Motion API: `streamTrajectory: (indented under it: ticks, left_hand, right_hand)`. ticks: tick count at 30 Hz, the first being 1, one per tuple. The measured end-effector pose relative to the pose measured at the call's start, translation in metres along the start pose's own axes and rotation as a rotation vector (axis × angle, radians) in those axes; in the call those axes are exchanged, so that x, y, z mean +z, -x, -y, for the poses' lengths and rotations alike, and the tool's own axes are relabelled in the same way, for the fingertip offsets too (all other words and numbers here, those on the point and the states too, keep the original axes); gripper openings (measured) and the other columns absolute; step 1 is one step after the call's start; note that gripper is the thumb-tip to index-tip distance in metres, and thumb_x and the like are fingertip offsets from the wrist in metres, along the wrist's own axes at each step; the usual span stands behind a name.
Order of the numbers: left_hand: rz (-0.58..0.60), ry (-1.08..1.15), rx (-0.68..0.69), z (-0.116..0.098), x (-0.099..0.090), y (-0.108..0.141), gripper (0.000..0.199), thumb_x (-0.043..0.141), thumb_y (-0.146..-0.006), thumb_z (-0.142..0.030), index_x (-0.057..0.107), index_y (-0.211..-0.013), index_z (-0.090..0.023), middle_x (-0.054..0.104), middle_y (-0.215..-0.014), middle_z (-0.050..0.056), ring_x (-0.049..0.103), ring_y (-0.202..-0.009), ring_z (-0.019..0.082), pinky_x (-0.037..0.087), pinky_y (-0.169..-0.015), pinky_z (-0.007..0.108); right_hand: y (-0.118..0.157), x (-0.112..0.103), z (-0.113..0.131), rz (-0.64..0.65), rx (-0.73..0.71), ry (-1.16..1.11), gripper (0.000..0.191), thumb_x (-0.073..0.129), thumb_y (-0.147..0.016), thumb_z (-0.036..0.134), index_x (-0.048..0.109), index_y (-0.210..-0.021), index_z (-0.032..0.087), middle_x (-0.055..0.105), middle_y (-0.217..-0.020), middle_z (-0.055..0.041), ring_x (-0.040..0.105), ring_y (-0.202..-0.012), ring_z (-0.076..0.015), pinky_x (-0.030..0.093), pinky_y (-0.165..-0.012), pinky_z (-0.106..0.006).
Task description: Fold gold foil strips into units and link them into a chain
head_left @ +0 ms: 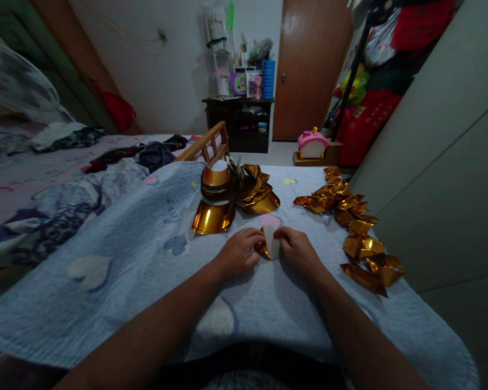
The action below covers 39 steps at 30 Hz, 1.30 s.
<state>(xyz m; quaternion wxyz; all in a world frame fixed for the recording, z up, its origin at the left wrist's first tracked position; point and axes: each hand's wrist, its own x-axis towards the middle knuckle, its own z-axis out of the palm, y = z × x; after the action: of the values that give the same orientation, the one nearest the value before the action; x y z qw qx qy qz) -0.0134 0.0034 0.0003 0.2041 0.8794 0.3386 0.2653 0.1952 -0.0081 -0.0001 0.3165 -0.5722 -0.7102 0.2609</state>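
Observation:
A gold foil sheet with a pale back [272,242] is partly folded and upright between my hands, above a light blue quilted cover [146,281]. My left hand [242,250] pinches its gold left side. The pale right edge is between the closed fingers of my right hand [296,246]. Beyond my left hand lies a fanned stack of curved gold sheets [213,216], with more sheets [262,197] spread to its right. Folded gold foil pieces [361,246] lie in a winding heap to the right of my right hand.
A bed with rumpled bedding [73,200] is on the left. Past the cover stand a wooden rail [207,142], a dark cabinet [239,127] and a pink toy [312,145] on a box. A pale cabinet panel [443,162] rises along the right side.

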Motion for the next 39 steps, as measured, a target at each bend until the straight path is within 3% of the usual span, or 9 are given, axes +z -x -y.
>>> streamTrajectory:
  ticks: [4, 7, 20, 25, 29, 35, 39]
  left_hand:
    - [-0.005, 0.009, -0.019, -0.002, -0.001, -0.001, 0.023, 0.056, -0.086, -0.015, 0.070, -0.104, -0.018, 0.070, -0.116, 0.010, 0.062, -0.113, 0.024, 0.050, -0.104, 0.041]
    - [-0.005, -0.001, -0.032, 0.001, 0.001, -0.002, 0.019, 0.055, -0.091, -0.017, 0.069, -0.105, -0.018, 0.069, -0.114, 0.010, 0.063, -0.111, 0.023, 0.051, -0.102, 0.040]
    - [-0.046, 0.018, -0.074, 0.003, -0.007, -0.003, 0.016, 0.058, -0.087, -0.012, 0.067, -0.099, -0.019, 0.071, -0.109, 0.009, 0.063, -0.109, 0.024, 0.049, -0.101, 0.043]
    - [-0.055, -0.006, -0.054, 0.006, -0.006, -0.002, 0.018, 0.062, -0.085, -0.012, 0.068, -0.099, -0.020, 0.072, -0.107, 0.007, 0.063, -0.107, 0.024, 0.049, -0.100, 0.043]
    - [-0.056, -0.008, -0.013, 0.009, -0.001, -0.001, 0.020, 0.062, -0.085, -0.010, 0.069, -0.101, -0.020, 0.073, -0.109, 0.007, 0.063, -0.108, 0.024, 0.048, -0.101, 0.043]
    - [-0.043, 0.009, -0.001, 0.010, -0.001, -0.001, 0.019, 0.063, -0.086, -0.011, 0.071, -0.101, -0.020, 0.074, -0.113, 0.008, 0.064, -0.110, 0.024, 0.049, -0.100, 0.043]
    - [-0.026, 0.022, -0.012, 0.011, -0.004, -0.001, 0.021, 0.065, -0.085, -0.013, 0.072, -0.103, -0.020, 0.074, -0.113, 0.008, 0.064, -0.111, 0.024, 0.048, -0.102, 0.044]
  right_hand:
    - [-0.001, 0.000, -0.004, 0.020, -0.025, 0.000, 0.033, 0.045, -0.078, 0.005, 0.071, -0.093, 0.019, 0.073, -0.089, -0.0046, 0.065, -0.082, -0.0184, 0.046, -0.078, -0.028]
    - [0.000, 0.000, -0.004, 0.045, -0.039, 0.017, 0.036, 0.045, -0.076, 0.003, 0.072, -0.096, 0.017, 0.074, -0.092, -0.0061, 0.065, -0.084, -0.0192, 0.046, -0.079, -0.029]
    - [0.004, 0.000, 0.001, 0.116, -0.152, 0.049, 0.032, 0.053, -0.076, 0.000, 0.068, -0.096, 0.018, 0.065, -0.090, -0.0031, 0.056, -0.079, -0.0153, 0.043, -0.077, -0.027]
    - [0.006, 0.004, 0.000, 0.077, -0.254, 0.118, 0.032, 0.061, -0.078, 0.003, 0.071, -0.103, 0.021, 0.056, -0.100, -0.0055, 0.053, -0.093, -0.0194, 0.045, -0.085, -0.032]
    - [0.008, 0.004, 0.003, 0.074, -0.335, 0.211, 0.034, 0.067, -0.079, 0.007, 0.073, -0.108, 0.025, 0.055, -0.121, -0.0097, 0.048, -0.112, -0.0263, 0.041, -0.097, -0.043]
    - [0.011, 0.001, 0.008, 0.195, -0.393, 0.222, 0.025, 0.066, -0.086, 0.010, 0.075, -0.102, 0.027, 0.060, -0.127, -0.0079, 0.048, -0.120, -0.0267, 0.037, -0.100, -0.044]
    - [0.012, -0.001, 0.005, 0.217, -0.461, 0.192, 0.022, 0.069, -0.084, 0.010, 0.077, -0.094, 0.028, 0.068, -0.116, -0.0049, 0.054, -0.114, -0.0239, 0.037, -0.100, -0.041]
